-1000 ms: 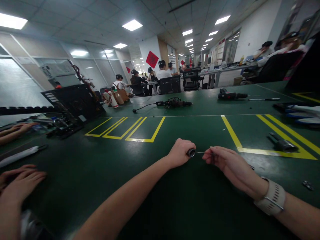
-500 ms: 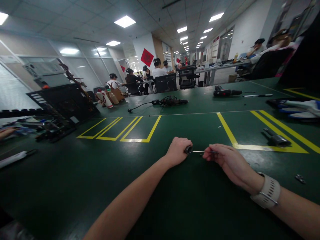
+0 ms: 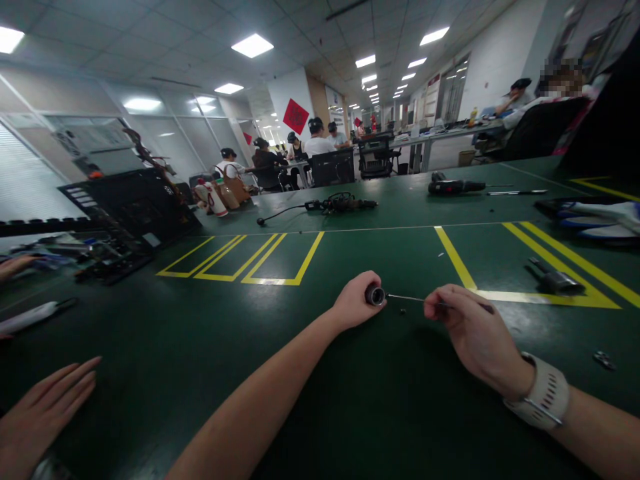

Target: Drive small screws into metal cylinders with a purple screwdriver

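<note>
Green tabletop (image 3: 225, 333) below, your left hand (image 3: 356, 301), fingers curled, grips a dark metal cylinder (image 3: 374, 295), now turned more toward you; your right hand (image 3: 470, 327), drawn back slightly, pinches a thin rod (image 3: 406, 298) beside it.

This looks like an open-plan office doubling as a workshop, with ceiling light panels (image 3: 253, 45), black chairs (image 3: 333, 168) and people (image 3: 318, 144) seated at long desks (image 3: 445, 136) beyond a green surface (image 3: 200, 320) marked out in yellow tape (image 3: 311, 257) and carrying a power drill (image 3: 453, 187).
</note>
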Available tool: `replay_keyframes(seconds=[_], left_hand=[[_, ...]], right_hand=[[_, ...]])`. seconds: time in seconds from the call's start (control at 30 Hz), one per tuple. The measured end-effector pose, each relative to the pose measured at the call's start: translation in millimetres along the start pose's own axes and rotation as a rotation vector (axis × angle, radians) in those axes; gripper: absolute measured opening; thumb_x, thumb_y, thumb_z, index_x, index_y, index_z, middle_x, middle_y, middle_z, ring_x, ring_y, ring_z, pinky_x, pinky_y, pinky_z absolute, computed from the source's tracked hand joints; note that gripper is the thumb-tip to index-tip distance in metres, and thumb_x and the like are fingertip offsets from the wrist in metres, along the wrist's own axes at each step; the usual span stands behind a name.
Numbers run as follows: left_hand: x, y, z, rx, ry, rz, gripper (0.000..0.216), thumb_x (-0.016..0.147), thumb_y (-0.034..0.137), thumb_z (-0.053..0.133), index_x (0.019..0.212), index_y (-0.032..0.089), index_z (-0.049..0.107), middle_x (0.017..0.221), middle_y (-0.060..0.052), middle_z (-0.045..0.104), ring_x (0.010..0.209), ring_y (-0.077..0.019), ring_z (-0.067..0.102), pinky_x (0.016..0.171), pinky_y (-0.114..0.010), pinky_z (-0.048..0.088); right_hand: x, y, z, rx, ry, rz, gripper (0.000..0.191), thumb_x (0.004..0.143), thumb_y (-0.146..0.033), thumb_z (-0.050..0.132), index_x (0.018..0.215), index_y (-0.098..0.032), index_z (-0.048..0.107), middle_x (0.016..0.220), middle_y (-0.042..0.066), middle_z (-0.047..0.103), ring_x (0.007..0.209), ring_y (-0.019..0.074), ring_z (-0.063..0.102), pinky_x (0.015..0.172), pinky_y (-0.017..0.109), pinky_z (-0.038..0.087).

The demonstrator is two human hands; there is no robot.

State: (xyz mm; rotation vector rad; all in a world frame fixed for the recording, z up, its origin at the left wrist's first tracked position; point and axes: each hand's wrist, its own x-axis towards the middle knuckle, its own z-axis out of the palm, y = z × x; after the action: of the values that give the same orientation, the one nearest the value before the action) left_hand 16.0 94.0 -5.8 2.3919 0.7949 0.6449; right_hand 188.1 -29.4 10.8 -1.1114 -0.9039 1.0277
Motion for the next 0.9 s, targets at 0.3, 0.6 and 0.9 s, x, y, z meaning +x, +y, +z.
replay_keyframes(seconds=[0.3,0.6,0.9], left_hand=[[1,0,1,0.137,-0.071,0.136,0.013,0.073,0.02,0.06,0.085,0.017,0.056,0.082,0.001,0.062,0.078,-0.013,0.057,0.081,-0.029,0.041],[0,2,4,0.215,-0.154,0.149,0.006,0.071,0.02,0.059,0.074,0.017,0.055,0.07,0.004,0.059,0.068,-0.0124,0.057,0.078,-0.029,0.039],[-1,8,0,0.264,-0.182,0.163,0.004,0.073,0.019,0.058,0.075,0.018,0.054,0.071,0.003,0.06,0.068,-0.0123,0.057,0.076,-0.028,0.038]], right_hand=[[-12,-5,7,-0.363,-0.186,-0.149,0.021,0.084,-0.037,0.055,0.075,-0.022,0.066,0.076,0.002,0.063,0.077,0.0214,0.056,0.07,0.034,0.04],[-12,-5,9,-0.378,-0.242,-0.105,0.023,0.082,-0.038,0.057,0.069,-0.021,0.064,0.076,0.003,0.063,0.077,0.0218,0.056,0.071,0.035,0.041],[0,7,2,-0.119,-0.137,0.06,0.03,0.088,-0.038,0.045,0.076,-0.017,0.062,0.077,0.007,0.063,0.074,0.0205,0.059,0.07,0.037,0.048]])
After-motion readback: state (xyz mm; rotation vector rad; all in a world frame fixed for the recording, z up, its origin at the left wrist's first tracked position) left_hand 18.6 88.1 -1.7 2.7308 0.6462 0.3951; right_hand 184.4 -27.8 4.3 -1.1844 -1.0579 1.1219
